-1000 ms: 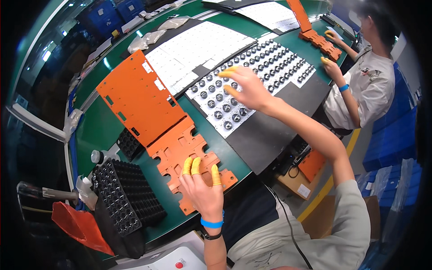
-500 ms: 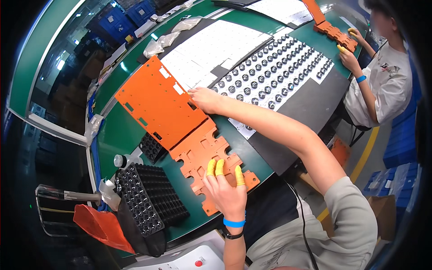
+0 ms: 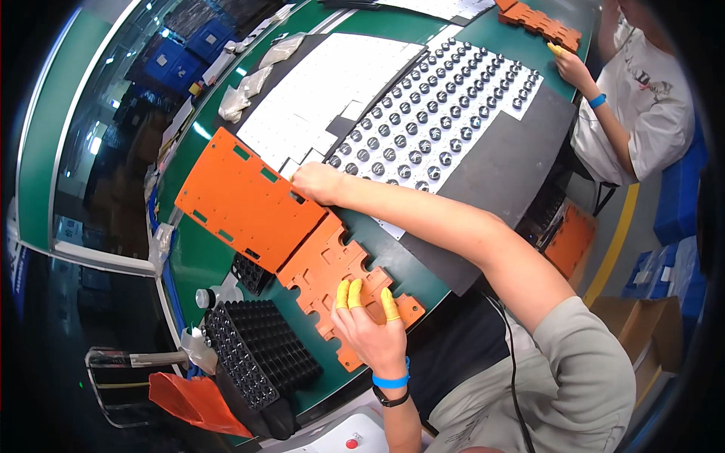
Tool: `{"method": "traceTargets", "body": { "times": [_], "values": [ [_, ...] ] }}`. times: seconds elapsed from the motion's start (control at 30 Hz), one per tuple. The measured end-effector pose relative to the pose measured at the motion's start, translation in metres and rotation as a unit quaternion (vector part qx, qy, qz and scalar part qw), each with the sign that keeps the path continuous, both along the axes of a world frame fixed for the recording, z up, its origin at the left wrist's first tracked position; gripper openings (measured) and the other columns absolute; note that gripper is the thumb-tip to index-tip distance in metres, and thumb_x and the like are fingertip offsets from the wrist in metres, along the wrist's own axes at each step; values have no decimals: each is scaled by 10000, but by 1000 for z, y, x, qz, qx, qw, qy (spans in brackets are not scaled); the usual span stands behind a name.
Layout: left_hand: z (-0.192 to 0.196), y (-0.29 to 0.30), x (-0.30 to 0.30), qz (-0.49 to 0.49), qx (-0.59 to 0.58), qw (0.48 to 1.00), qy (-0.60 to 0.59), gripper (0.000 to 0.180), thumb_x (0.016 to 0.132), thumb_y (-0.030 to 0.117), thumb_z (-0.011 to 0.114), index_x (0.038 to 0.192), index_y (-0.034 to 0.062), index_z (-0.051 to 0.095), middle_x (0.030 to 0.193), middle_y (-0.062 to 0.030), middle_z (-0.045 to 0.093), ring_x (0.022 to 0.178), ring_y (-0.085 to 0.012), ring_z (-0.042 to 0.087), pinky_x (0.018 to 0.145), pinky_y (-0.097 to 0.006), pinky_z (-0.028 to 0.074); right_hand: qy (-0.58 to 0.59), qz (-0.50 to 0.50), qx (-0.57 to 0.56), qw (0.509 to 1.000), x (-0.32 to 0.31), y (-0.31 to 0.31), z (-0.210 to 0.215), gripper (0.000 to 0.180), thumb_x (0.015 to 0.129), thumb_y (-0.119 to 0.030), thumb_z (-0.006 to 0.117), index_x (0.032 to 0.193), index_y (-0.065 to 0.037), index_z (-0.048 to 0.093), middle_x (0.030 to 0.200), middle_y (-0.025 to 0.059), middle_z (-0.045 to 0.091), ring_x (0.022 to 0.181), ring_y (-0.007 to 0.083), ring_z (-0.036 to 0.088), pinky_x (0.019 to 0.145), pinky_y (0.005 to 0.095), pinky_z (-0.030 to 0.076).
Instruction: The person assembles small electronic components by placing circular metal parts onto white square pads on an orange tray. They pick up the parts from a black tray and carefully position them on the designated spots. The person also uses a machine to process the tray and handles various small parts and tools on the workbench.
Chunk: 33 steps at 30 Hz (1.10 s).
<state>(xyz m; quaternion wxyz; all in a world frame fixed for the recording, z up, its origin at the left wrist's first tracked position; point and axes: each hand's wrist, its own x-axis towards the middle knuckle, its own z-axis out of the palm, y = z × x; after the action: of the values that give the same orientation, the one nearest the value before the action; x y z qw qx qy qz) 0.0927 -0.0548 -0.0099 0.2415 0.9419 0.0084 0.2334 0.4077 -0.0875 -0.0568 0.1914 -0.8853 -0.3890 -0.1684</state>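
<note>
My left hand (image 3: 368, 326), with yellow finger cots on three fingertips and a blue wristband, lies flat on a notched orange plate (image 3: 332, 273) near the table's front edge. My right hand (image 3: 319, 182) reaches across and grips the right edge of a larger flat orange panel (image 3: 245, 199) with small rectangular cut-outs. Just right of that hand lies a white sheet (image 3: 445, 113) carrying rows of several small round black-and-silver parts, on a black mat (image 3: 513, 158).
Black cell trays (image 3: 257, 355) stand at the front left beside a red bag (image 3: 192, 400). White sheets (image 3: 340, 83) and clear plastic bags (image 3: 249, 87) lie further back. Another person (image 3: 642, 98) works at the far right with orange plates (image 3: 544, 23).
My right hand has come back from the sheet of round parts to the edge of the large orange panel. My left hand has stayed on the notched plate.
</note>
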Motion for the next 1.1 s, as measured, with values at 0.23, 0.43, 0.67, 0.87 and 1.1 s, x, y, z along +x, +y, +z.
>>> {"method": "traceTargets", "body": {
  "times": [0.23,0.43,0.67,0.87,1.1],
  "values": [
    [1,-5,2,-5,10,1000,-12,360,829,107,731,1147,-17,617,1204,-178,604,1120,-379,523,997,-459,408,-3,12,26,1000,1,-8,0,84,759,-94,635,770,-29,688,873,160,697,871,337,693,740,404,568],
    [-2,-1,2,-1,8,1000,-22,347,829,109,735,1137,-7,623,1183,-171,614,1120,-372,527,992,-450,417,16,21,-62,998,-6,-5,25,108,800,-92,637,859,-64,723,879,135,712,909,314,699,768,419,564],
    [-1,-3,2,0,17,1000,-25,355,826,126,745,1134,-6,626,1177,-165,619,1125,-369,529,987,-445,426,-113,27,-68,991,6,-2,-9,125,739,-110,685,843,-42,701,931,122,686,941,306,652,794,394,555],
    [-3,-1,1,1,17,999,-27,369,821,149,752,1137,4,629,1174,-157,628,1141,-369,526,997,-447,425,-86,60,-70,992,6,-5,2,102,776,-131,655,828,-55,700,869,101,685,934,290,633,808,374,538],
    [-3,2,0,12,22,999,-25,384,826,197,750,1144,19,631,1177,-141,631,1167,-374,513,1002,-461,417,-176,20,-129,976,-2,-21,23,99,773,-115,595,745,-38,652,783,76,666,864,263,631,801,358,511]
  ]
}}
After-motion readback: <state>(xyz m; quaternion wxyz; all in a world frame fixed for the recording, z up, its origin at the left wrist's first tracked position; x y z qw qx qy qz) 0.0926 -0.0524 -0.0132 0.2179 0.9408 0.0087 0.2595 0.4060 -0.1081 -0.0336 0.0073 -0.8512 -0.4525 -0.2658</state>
